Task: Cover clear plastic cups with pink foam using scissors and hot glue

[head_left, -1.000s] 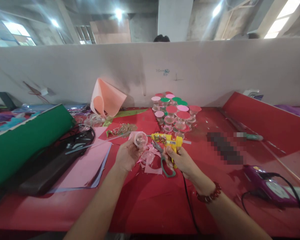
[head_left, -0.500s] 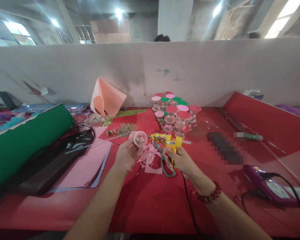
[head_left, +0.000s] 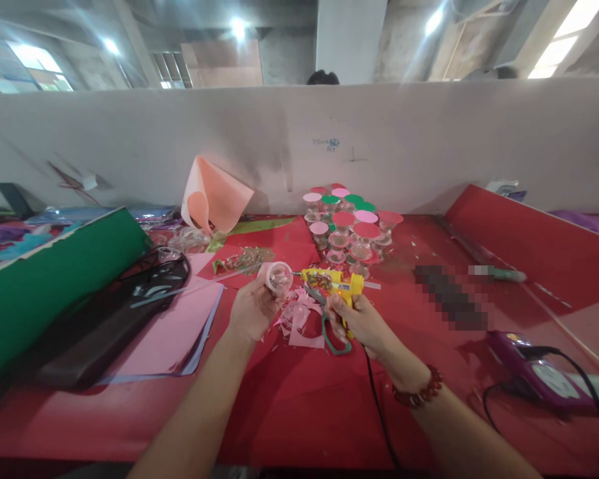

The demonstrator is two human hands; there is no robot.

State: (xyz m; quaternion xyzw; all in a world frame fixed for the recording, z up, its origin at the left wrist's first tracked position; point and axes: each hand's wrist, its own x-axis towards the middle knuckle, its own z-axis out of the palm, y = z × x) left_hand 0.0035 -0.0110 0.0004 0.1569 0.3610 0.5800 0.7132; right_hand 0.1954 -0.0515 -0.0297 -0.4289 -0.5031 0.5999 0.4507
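Cup in curled left hand, right gripping glue gun

A pale partition runs across the back, with faint handwriting near its middle; above its edge shows the top of a person's head, near a grey pillar, and a lit lamp glows higher up. On the left a green panel slopes beside a black bag, and past it lies something turquoise, perhaps feathery trim, too blurred to be sure. On the right a red panel tilts, and nearer sits a purple power strip with a black plug in it
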